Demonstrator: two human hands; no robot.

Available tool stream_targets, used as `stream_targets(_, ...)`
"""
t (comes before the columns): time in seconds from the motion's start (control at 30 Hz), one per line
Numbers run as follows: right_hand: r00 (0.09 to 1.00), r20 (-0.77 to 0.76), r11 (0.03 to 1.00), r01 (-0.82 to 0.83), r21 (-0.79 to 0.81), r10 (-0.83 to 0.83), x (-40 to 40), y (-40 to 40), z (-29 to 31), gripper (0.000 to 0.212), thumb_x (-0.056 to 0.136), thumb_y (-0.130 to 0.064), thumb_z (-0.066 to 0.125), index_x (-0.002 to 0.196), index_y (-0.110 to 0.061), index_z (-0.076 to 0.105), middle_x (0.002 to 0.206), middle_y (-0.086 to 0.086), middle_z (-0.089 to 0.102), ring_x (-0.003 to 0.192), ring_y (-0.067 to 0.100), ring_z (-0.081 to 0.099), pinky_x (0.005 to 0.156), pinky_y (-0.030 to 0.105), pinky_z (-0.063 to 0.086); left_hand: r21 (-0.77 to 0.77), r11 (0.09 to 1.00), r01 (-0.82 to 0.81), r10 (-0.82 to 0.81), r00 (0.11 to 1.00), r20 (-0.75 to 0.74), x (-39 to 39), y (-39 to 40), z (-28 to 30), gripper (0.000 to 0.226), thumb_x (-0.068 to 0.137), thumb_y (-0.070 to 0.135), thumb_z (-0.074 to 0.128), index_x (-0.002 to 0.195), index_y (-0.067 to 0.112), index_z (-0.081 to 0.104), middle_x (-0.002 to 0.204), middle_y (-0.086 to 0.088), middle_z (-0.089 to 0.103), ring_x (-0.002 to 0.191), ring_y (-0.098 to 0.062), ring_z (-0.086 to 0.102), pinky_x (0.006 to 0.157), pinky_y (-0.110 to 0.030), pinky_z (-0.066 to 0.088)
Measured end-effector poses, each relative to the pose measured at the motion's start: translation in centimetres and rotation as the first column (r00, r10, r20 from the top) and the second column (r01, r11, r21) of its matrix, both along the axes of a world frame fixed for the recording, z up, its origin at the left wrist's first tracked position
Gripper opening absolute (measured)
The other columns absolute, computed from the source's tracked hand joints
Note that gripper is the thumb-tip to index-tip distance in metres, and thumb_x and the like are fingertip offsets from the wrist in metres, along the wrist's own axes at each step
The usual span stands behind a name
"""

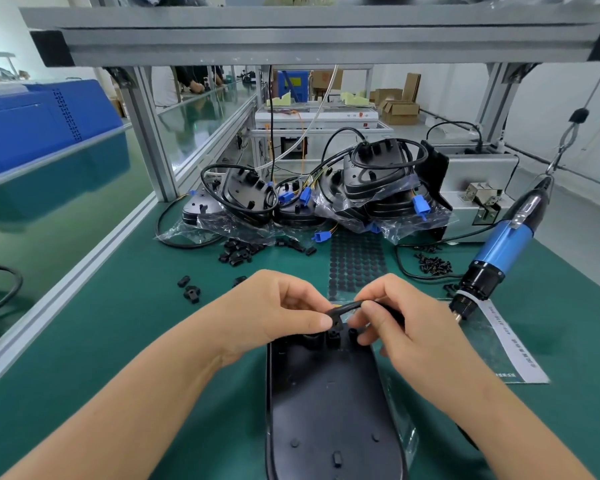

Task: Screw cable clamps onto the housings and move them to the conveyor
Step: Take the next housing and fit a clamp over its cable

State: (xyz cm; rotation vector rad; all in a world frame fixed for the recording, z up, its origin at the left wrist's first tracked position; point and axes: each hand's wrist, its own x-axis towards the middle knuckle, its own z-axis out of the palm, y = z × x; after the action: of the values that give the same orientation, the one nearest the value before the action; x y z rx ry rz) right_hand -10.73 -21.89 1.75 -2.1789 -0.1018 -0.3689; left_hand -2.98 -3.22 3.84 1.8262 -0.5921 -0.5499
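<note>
Holding the black cable [347, 305] with both hands, I have it arched over the far end of the housing [326, 393], which lies flat on the green desk [118, 323] right in front of me. My left hand [274, 313] pinches the cable's left end between thumb and curled fingers, just above the small square post on the housing. My right hand [406, 327] has its fingers curled round the cable's right part, the thumb pressing it from the near side. Whether a clamp sits under my fingers I cannot tell. Loose black clamps [238, 252] lie in a small heap farther back on the desk, with 2 or 3 more [189, 289] apart to the left. Behind them a pile of housings [309, 192] in clear bags, with black cables and blue plugs, fills the back of the desk. A sheet of round black pads [355, 261] lies just beyond my hands. To the right, a heap of black screws [433, 265] sits near the blue screwdriver [499, 251], which hangs tilted from a hook, its tip just above a printed paper strip [513, 351]. A grey metal box [475, 188] stands at the back right. The conveyor [194, 116] with its green belt runs away on the left behind the frame.
</note>
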Motion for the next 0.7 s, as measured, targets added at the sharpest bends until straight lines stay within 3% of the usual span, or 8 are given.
stream_targets(0.1, 1.0, 0.006, 1.0, 0.006, 0.01, -0.006, -0.1, 0.1, 0.0, 0.019, 0.095, -0.013, 0.052, 0.085, -0.03, 0.054, 0.08, -0.014, 0.071, 0.067, 0.002, 0.068, 0.061, 0.013, 0.044, -0.008, 0.998, -0.062, 0.062, 0.998, 0.014, -0.3, -0.4, -0.3, 0.007, 0.078, 0.004, 0.076, 0.08, 0.011, 0.074, 0.074, -0.006, 0.069, 0.066, -0.012, 0.059, 0.071, -0.022, 0.048)
stream_targets(0.27, 1.0, -0.027, 0.999, 0.005, 0.052, -0.003, 0.3, 0.0, 0.0, 0.019, 0.094, -0.01, 0.053, 0.082, -0.025, 0.056, 0.077, -0.011, 0.071, 0.064, 0.003, 0.068, 0.059, 0.015, 0.049, 0.036, 0.998, -0.05, 0.048, 0.998, 0.046, 0.1, -0.5, 0.4, 0.006, 0.077, 0.023, 0.076, 0.072, 0.02, 0.075, 0.063, 0.007, 0.067, 0.055, -0.001, 0.051, 0.054, -0.008, 0.038)
stream_targets(0.37, 0.994, -0.105, 0.995, 0.023, 0.093, -0.013, 0.6, -0.4, -0.1, 0.019, 0.092, -0.005, 0.054, 0.079, -0.017, 0.06, 0.074, -0.006, 0.07, 0.063, 0.003, 0.068, 0.052, 0.019, 0.052, 0.172, 0.983, -0.06, 0.017, 0.971, 0.24, 0.6, -0.9, 0.5, 0.012, 0.08, 0.029, 0.073, 0.075, 0.018, 0.073, 0.071, -0.006, 0.068, 0.063, -0.007, 0.054, 0.063, -0.02, 0.044)
stream_targets(0.43, 0.991, -0.135, 0.996, 0.021, 0.082, -0.01, 0.7, -0.7, -0.1, 0.019, 0.091, -0.003, 0.056, 0.078, -0.016, 0.062, 0.07, -0.003, 0.07, 0.06, 0.004, 0.067, 0.052, 0.019, 0.052, 0.248, 0.968, -0.035, -0.046, 0.948, 0.315, 0.7, -1.3, 0.6, 0.012, 0.083, 0.029, 0.071, 0.076, 0.019, 0.072, 0.073, 0.0, 0.07, 0.062, -0.003, 0.055, 0.062, -0.015, 0.045)
stream_targets(0.57, 0.989, -0.132, 0.992, 0.051, -0.116, -0.067, 0.9, -1.0, -0.5, 0.022, 0.087, -0.013, 0.062, 0.074, -0.03, 0.062, 0.078, -0.006, 0.062, 0.064, 0.009, 0.064, 0.069, 0.031, 0.055, 0.331, 0.944, 0.004, -0.121, 0.935, 0.334, 1.1, -1.7, 0.7, 0.008, 0.083, 0.022, 0.07, 0.076, 0.018, 0.071, 0.069, 0.007, 0.071, 0.058, 0.003, 0.057, 0.058, -0.008, 0.043)
stream_targets(0.7, 0.988, -0.143, 0.993, 0.05, -0.111, -0.065, 1.1, -1.1, -0.7, 0.015, 0.087, -0.015, 0.063, 0.077, -0.026, 0.065, 0.07, -0.008, 0.064, 0.065, 0.01, 0.064, 0.071, 0.032, 0.056, 0.371, 0.929, 0.014, -0.136, 0.943, 0.305, 1.8, -1.5, 0.6, 0.007, 0.082, 0.028, 0.071, 0.076, 0.024, 0.071, 0.067, 0.007, 0.069, 0.057, 0.001, 0.055, 0.058, -0.009, 0.042)
